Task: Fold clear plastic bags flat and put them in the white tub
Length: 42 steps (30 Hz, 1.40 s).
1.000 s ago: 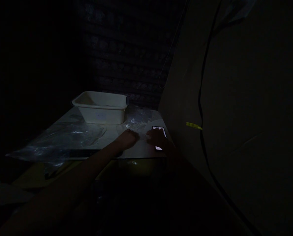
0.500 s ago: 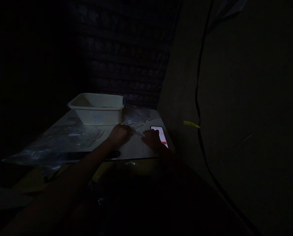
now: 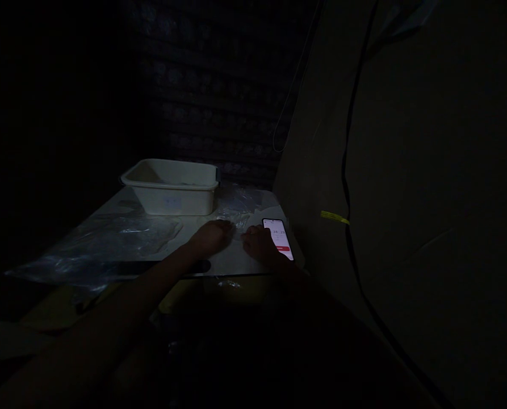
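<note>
In dim light, my left hand [image 3: 213, 236] is closed low over the white tabletop, its fingers at the edge of some crumpled clear plastic [image 3: 238, 218]. My right hand [image 3: 259, 245] faces it a short way to the right, fingers curled and pinched at the same plastic. A thin bit of it seems to run between the two hands, though darkness hides the exact grip. Beside my right hand lies a lit phone [image 3: 282, 238] showing a timer with a red button; the hand covers part of its screen.
A cream plastic tub [image 3: 172, 199] stands at the back left of the table [image 3: 231, 264]. Clear plastic bags [image 3: 121, 238] spread over the left side and hang past the front edge. At the right, a large brown panel [image 3: 406, 170] carries a dark cable with a yellow tag [image 3: 334, 217].
My left hand has shifted slightly right and my right hand slightly left, narrowing the gap. More of the phone's screen shows now. The view has moved a little.
</note>
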Motion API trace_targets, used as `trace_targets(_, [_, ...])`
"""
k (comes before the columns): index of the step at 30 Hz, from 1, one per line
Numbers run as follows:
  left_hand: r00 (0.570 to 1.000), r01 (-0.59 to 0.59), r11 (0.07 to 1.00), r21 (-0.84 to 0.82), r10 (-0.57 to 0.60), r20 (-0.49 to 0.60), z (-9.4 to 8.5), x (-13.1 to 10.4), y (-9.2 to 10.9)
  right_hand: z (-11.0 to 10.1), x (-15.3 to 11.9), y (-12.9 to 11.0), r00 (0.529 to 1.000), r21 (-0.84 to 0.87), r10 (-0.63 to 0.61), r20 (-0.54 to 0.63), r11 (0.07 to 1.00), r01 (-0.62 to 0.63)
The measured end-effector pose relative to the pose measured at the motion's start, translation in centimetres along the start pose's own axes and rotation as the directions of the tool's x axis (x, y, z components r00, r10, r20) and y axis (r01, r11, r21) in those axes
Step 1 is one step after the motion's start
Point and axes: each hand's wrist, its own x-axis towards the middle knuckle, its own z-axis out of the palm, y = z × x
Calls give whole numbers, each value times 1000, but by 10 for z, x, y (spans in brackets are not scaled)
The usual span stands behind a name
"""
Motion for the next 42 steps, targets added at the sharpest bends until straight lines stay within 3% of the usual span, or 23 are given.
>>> trace_targets(3, [996,-72,997,-18,73,50,9,-3,15,2,-1,1,1000,21,-6,-24,1000,7])
trace_targets(9, [978,75,997,11,-75,195,15,-14,24,0,-5,7,1000,66,-8,-19,998,9])
trace_targets(21, [985,65,998,0,-64,162,8,-14,22,-3,1,6,1000,50,13,-1,999,-13])
trace_targets(34, [981,78,997,7,-78,176,9,-13,21,-1,-28,22,996,9,-87,15,996,87])
trace_targets(42, [982,72,997,13,-73,176,7,-14,21,-8,-9,10,999,32,-39,-2,999,39])
